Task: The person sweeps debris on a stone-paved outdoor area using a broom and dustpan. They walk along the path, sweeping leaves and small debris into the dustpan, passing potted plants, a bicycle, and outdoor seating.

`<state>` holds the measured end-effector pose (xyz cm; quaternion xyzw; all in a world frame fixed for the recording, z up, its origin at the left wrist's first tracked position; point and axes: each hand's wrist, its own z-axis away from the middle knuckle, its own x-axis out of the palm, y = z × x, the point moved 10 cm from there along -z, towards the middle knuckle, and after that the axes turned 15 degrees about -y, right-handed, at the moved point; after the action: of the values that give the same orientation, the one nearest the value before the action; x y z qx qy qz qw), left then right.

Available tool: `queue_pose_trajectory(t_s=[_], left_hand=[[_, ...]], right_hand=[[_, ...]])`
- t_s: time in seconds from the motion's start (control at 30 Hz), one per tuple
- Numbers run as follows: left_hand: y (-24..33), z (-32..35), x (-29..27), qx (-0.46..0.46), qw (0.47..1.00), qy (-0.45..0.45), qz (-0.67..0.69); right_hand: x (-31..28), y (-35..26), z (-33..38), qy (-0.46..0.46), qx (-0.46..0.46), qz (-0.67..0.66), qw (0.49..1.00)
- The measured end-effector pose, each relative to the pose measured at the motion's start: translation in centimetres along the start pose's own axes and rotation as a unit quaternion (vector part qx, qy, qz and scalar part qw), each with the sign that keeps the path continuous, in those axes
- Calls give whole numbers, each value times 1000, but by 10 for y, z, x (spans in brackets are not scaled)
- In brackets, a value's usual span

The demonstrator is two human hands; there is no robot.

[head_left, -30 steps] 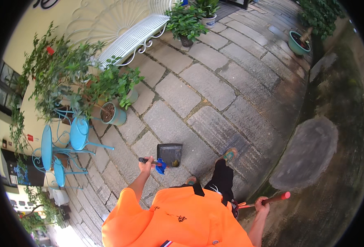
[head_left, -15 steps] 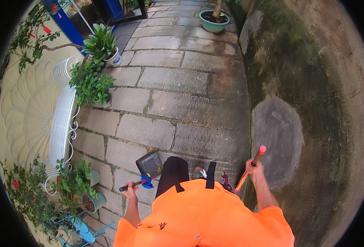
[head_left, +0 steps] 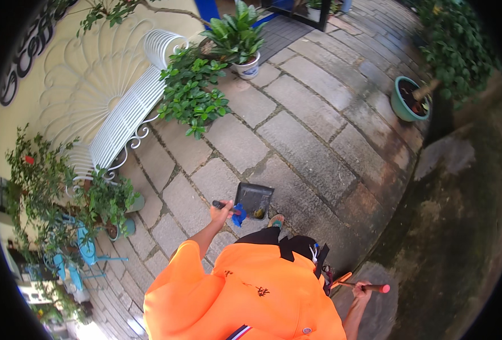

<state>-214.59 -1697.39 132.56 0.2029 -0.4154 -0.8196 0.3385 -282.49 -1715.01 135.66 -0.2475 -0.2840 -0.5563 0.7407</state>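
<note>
My left hand [head_left: 222, 211] is closed round the dark handle of a black long-handled dustpan [head_left: 253, 194]. A crumpled blue plastic-like piece [head_left: 239, 216] hangs by that handle, just below the fingers. Some yellowish-brown debris [head_left: 259, 213] lies in the pan, near its corner by my shoe [head_left: 276, 220]. At the lower right my right hand [head_left: 362, 290] grips a brown stick [head_left: 380, 288] with a pink-red end. A thin orange piece [head_left: 342, 279] runs beside the stick. My clothing hides the stick's lower end, so its kind cannot be told.
Stone slabs pave the ground [head_left: 296, 130]. On the left are a white metal bench [head_left: 129, 107], leafy potted plants [head_left: 193, 93] and blue metal chairs [head_left: 86, 243]. A green pot [head_left: 405, 102] with a trunk stands at the upper right, beside a mossy wall [head_left: 455, 226].
My view has turned to the right and leans. The dustpan and my left hand now appear higher and further right. My right hand shows lower, its stick lying more level. Both grips continue.
</note>
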Motion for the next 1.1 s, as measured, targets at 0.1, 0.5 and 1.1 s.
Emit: queue_pose_trajectory(t_s=[0.1, 0.5, 1.1], left_hand=[[39, -40, 39, -2, 1000, -7, -27], [189, -177, 198, 25, 998, 64, -17], [309, -374, 338, -8, 994, 110, 8]], right_hand=[[56, -20, -62, -12, 10, 6, 1000], [332, -58, -347, -85, 79, -35, 993], [631, 82, -633, -54, 176, 339, 923]])
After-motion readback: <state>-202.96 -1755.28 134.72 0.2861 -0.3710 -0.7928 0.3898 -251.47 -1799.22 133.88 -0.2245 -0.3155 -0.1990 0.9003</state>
